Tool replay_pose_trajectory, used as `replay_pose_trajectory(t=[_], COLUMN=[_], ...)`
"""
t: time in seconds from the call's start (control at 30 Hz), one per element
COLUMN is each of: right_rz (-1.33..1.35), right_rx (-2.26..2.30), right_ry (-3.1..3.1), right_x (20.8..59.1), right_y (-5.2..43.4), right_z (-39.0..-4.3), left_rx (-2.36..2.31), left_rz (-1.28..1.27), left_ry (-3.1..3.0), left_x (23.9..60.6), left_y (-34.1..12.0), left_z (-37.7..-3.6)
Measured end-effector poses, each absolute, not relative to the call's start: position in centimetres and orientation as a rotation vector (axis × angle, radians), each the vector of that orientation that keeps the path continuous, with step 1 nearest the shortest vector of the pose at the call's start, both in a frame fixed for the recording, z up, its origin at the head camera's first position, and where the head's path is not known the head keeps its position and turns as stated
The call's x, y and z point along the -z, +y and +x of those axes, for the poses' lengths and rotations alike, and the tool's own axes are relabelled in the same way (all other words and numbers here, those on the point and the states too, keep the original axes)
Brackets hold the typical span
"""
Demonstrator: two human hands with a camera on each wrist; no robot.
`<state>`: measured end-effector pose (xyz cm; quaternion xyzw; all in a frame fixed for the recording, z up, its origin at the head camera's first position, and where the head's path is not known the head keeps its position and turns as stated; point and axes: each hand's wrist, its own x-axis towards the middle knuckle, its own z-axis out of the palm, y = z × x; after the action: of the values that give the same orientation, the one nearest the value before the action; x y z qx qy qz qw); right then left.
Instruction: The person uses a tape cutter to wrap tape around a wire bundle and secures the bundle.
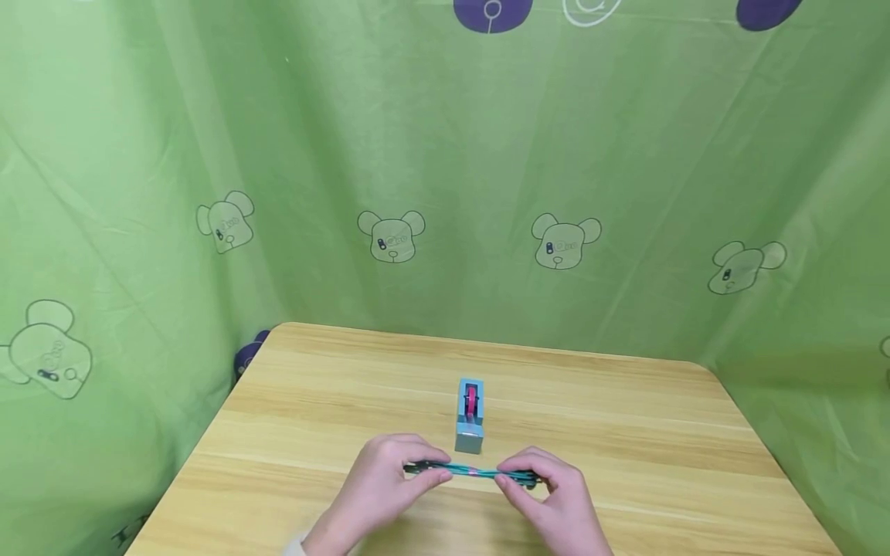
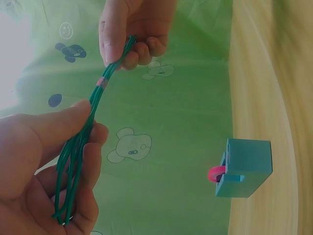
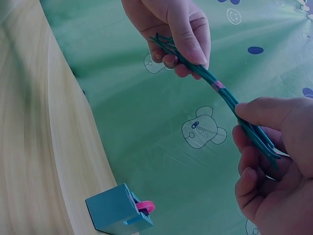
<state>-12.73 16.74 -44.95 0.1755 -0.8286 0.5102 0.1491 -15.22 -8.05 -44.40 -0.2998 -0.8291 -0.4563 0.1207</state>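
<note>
While the left hand (image 1: 381,477) pinches one end of a bundle of green wires (image 1: 473,470) between thumb and curled fingers, the right hand (image 1: 556,494) pinches the other end the same way, so the bundle stretches level between them just above the near part of the wooden desk (image 1: 626,432). A small pink tape band (image 1: 472,470) wraps the bundle at its middle. Just behind the hands, a teal tape dispenser (image 1: 470,417) holding a pink roll stands on the desk, before a green curtain (image 1: 445,193) printed with bears.

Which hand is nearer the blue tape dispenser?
Left, slightly. The left hand sits just in front-left of the tape dispenser; the right hand is farther, front-right. Both pinch the green wire bundle.
</note>
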Motion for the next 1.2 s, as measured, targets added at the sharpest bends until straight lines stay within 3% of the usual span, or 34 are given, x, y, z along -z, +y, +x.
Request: replay_pose_trajectory(t=[1.2], right_rz=[0.398], right_rx=[-1.54], right_ry=[-2.338], right_x=[45.6], right_y=[17.3], right_z=[-12.1], left_rx=[1.284], left_rz=[-0.92], left_ry=[-2.415], left_x=[44.7], left_y=[-9.2], left_z=[-14.7])
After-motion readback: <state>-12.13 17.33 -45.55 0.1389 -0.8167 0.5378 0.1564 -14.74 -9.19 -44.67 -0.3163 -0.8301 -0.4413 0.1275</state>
